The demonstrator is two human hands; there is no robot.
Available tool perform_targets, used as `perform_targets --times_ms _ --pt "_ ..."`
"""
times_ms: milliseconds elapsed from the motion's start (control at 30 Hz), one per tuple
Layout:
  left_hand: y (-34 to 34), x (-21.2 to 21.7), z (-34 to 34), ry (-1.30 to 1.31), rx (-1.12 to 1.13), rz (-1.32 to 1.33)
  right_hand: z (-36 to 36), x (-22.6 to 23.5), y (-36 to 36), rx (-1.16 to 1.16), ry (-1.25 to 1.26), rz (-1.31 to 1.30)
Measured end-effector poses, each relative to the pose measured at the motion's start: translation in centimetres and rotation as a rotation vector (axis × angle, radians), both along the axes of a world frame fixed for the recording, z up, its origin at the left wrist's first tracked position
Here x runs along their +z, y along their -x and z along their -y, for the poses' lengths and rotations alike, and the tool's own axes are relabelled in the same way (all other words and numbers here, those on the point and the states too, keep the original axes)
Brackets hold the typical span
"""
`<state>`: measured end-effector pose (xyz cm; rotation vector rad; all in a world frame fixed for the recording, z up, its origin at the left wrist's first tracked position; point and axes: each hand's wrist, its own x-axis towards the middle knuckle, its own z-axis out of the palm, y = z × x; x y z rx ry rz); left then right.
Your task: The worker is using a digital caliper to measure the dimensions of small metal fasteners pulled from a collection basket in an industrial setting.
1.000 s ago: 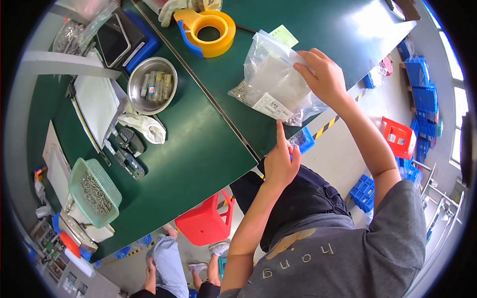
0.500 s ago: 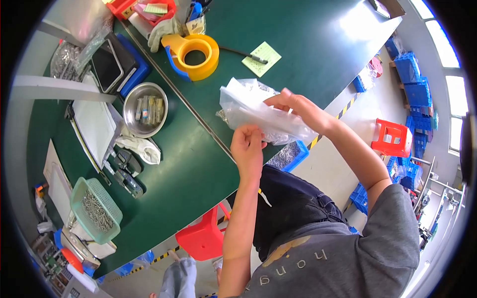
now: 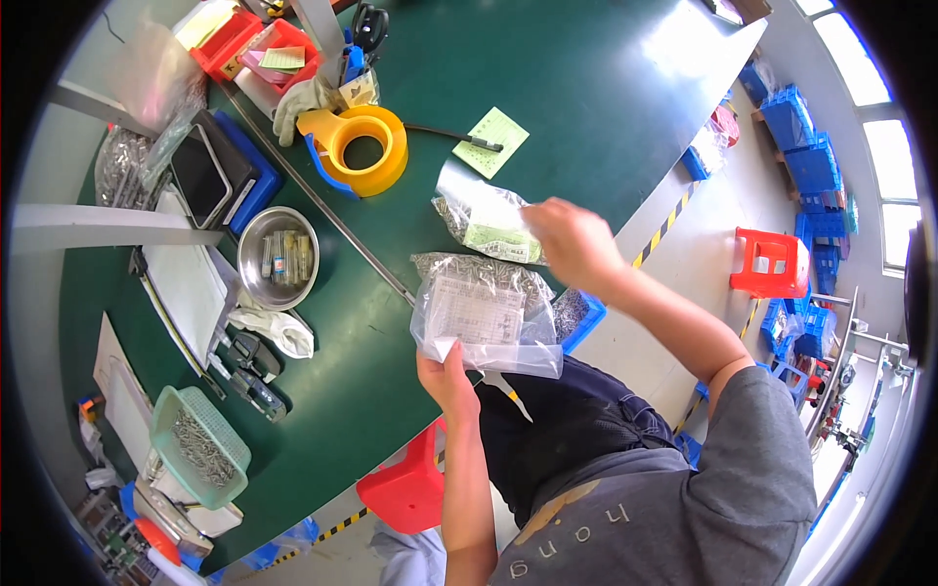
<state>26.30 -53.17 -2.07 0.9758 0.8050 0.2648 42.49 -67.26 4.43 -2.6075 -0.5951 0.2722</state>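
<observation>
Clear near bag (image 3: 477, 301): at the near edge of the green bench (image 3: 342, 400). Left hand (image 3: 449, 383): grip closed on its near edge. Right hand (image 3: 575, 241): fingers bent at the far bag (image 3: 496, 238); whether this grip has hold, I cannot tell. Yellow tape dispenser (image 3: 394, 151): farther left.

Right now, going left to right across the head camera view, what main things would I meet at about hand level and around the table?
Pale green plastic basket, yellow tape dispenser, left hand gripping a clear plastic bag, right hand, red stool on the floor.
</observation>
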Motion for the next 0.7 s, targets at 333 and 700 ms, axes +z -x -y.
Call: perform_targets --times_ms 333,700 --pt "0.8 -0.9 -0.4 0.038 -0.106 0.016 5.7 6.5 -9.9 -0.058 -0.229 -0.322" --pt "0.9 -1.3 0.3 0.07 -0.16 0.025 14.9 0.3 -15.8 -0.346 0.151 0.148"
